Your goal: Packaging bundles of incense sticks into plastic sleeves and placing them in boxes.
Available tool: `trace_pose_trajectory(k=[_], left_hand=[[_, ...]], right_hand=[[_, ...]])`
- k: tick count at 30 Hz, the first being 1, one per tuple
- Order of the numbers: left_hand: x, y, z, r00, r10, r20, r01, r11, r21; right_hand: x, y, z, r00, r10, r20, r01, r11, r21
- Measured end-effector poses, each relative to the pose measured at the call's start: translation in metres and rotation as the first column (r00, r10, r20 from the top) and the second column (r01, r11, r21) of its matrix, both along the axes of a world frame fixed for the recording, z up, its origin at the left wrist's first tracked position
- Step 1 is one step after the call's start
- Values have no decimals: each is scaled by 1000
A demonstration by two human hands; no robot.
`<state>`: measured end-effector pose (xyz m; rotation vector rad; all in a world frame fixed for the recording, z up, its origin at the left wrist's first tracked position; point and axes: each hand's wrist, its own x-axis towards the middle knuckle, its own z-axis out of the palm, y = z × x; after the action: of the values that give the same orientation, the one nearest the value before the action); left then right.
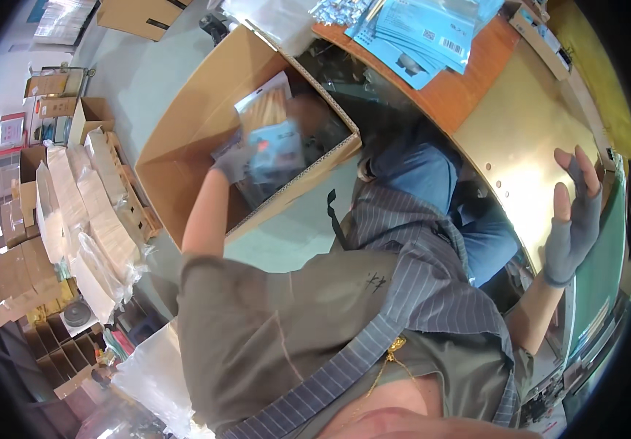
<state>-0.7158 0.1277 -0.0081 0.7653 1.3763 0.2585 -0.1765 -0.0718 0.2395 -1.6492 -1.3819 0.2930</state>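
Just inside the brown cardboard box's [184,143] near edge, my left hand [236,164], grip unclear, apparently lays a flat blue packet [275,148]; release seems called for; right hand [576,219] wide.

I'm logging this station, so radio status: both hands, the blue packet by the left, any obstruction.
Left hand in cardboard box, grip blurred. Right hand raised, open, empty. Blue packet blurred, at left hand. Possible obstruction: tan-filled packet close by.

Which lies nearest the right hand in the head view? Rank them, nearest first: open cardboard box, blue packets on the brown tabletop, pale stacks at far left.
From the right hand:
1. Blue packets, on the brown tabletop, ahead and leftward.
2. Cardboard box, farther left, with the left hand inside.
3. Pale stacks, far left, beyond the box.
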Motion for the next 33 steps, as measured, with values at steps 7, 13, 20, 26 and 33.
trace_pose_trajectory(k=[7, 13, 20, 26, 33], left_hand=[[187, 65, 137, 1000, 6, -12, 3, 744, 668], [368, 67, 126, 743, -383, -548, 558, -96, 824], [436, 120, 58, 382, -123, -916, 859, -320, 401], [416, 152, 43, 389, -27, -921, 753, -567, 335], [433, 150, 82, 203, -189, -961, 804, -528, 274]], right_hand=[[38, -44, -46, 945, -285, 158, 311, 933, -179], [38, -76, -132, 959, -283, -29, 267, 930, -253], [32, -139, -129, 939, -328, 104, 344, 891, -297], [48, -172, -146, 825, -532, -188, 462, 829, -316], [51, -153, -137, 851, -504, -148, 453, 846, -281]])
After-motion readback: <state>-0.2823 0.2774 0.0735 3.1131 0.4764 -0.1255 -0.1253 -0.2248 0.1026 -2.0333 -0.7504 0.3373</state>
